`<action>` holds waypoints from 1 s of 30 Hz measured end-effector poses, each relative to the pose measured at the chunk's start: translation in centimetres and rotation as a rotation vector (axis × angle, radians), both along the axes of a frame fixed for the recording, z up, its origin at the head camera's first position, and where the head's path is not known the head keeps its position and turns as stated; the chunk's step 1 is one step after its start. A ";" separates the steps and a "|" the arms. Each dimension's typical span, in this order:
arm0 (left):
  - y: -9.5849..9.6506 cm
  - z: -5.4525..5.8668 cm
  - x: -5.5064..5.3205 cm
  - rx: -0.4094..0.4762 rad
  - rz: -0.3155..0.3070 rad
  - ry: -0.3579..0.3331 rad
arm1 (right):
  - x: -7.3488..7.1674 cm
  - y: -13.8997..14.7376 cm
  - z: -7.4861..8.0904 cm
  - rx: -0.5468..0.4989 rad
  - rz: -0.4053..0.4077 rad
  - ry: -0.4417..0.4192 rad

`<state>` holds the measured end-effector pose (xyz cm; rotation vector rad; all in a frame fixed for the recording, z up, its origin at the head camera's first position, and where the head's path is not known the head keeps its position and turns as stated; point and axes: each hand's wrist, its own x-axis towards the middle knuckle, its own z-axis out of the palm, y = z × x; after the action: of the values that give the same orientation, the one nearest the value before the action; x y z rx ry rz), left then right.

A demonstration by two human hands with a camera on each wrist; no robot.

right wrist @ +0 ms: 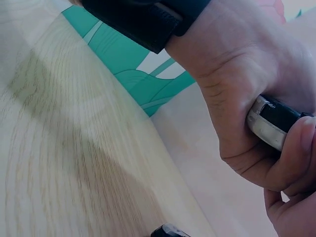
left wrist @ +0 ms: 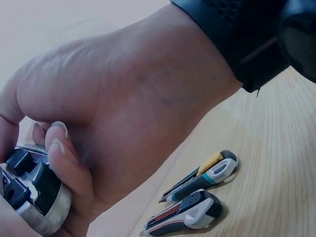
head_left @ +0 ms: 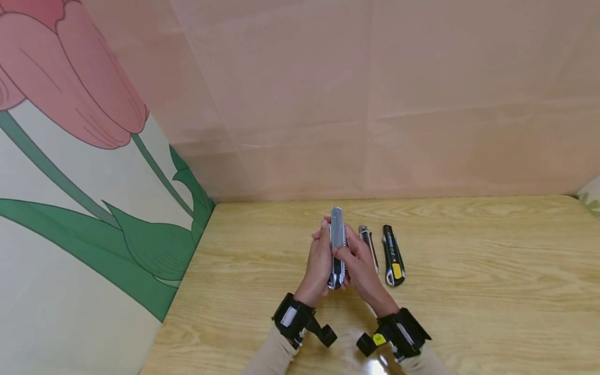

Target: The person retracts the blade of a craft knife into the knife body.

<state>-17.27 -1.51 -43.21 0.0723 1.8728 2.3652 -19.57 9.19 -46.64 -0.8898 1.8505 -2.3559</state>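
Both hands hold one silver-and-black utility knife (head_left: 337, 239) between them, its long silver face turned up and its front end pointing away from the body. My left hand (head_left: 319, 265) grips it from the left, thumb lying along its side. From the right, my right hand (head_left: 363, 268) wraps it, with the thumb laid across the upper face. The left wrist view shows the knife's rounded black-and-silver end (left wrist: 44, 202) among curled fingers. In the right wrist view its silver rim (right wrist: 266, 128) sticks out of the right palm. No bare blade shows.
Two more utility knives lie on the wooden table (head_left: 469, 271) just right of the hands: a white-and-black one with red trim (head_left: 367, 242) and a dark one with a yellow slider (head_left: 392, 255). A pinkish cloth backdrop (head_left: 375, 130) rises behind the table, with a tulip-printed cloth (head_left: 79, 250) at left.
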 end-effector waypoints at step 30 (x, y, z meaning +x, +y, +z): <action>0.0 -0.2 0.1 0.023 -0.009 0.009 | 0.8 0.3 1.2 0.019 0.026 0.013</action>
<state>-17.12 -1.47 -43.41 0.0930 1.8455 2.3847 -18.80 9.51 -45.48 -0.9245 1.8511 -2.3187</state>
